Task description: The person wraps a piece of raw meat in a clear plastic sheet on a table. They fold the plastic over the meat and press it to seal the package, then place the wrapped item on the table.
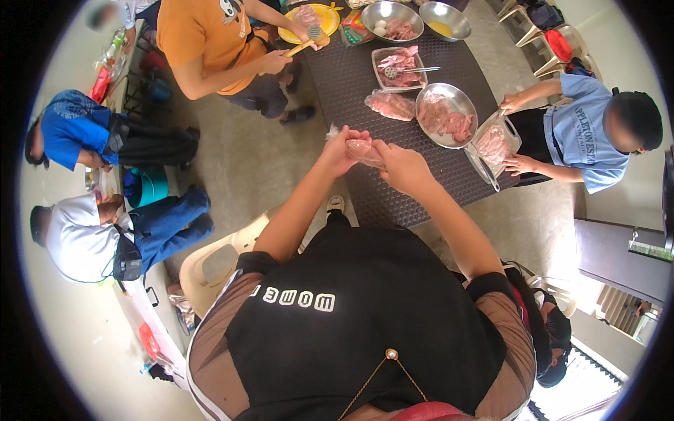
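Observation:
My left hand [339, 152] and my right hand [403, 166] are both closed around a plastic bag of raw meat [364, 152], held over the near left edge of the dark woven-pattern table [379, 197]. A loose end of the clear plastic sticks out beyond my left hand. Just past my hands, a larger bag of raw meat [392, 104] lies on the table. It is beside a round metal pan [446, 116] holding flat pieces of meat. Farther back, a plastic basket [400, 68] contains raw meat, with a metal masher lying across it.
Opposite on the right, a person in light blue [595, 129] handles meat on a cutting board [487, 158]. A person in orange [210, 47] holds a meat mallet near a yellow plate [329, 21]. Metal bowls [392, 21] stand at the far end. A plastic chair [210, 258] is at my left.

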Tool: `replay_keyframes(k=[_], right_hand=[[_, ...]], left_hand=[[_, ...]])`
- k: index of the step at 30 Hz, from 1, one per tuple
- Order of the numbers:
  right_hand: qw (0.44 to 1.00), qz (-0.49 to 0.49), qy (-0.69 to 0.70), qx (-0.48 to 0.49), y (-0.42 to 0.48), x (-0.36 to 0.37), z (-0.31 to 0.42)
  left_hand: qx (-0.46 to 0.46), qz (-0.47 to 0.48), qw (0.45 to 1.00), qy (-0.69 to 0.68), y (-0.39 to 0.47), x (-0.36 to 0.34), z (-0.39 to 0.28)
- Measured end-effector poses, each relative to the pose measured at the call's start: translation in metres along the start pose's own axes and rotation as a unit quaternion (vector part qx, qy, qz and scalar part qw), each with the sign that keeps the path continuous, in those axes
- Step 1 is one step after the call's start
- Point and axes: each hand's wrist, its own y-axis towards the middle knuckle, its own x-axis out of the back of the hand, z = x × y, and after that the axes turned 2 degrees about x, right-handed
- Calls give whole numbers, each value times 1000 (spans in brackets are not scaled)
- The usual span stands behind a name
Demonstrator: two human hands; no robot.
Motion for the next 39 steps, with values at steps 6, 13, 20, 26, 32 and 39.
replay_keyframes(k=[6, 13, 20, 26, 32, 39], right_hand=[[895, 263, 343, -113, 10, 26, -20], [716, 287, 591, -238, -9, 23, -15], [927, 312, 135, -156, -28, 41, 2], [976, 201, -46, -66, -35, 44, 26], [979, 190, 76, -21, -33, 74, 46], [967, -27, -185, 174, -39, 105, 76]], left_hand=[[19, 228, 806, 546, -46, -15, -40], [-79, 214, 552, 802, -60, -44, -28], [75, 313, 677, 662, -44, 9, -12], [295, 437, 740, 417, -35, 18, -2], [235, 517, 781, 260, -54, -36, 5], [187, 489, 826, 211, -63, -64, 0]])
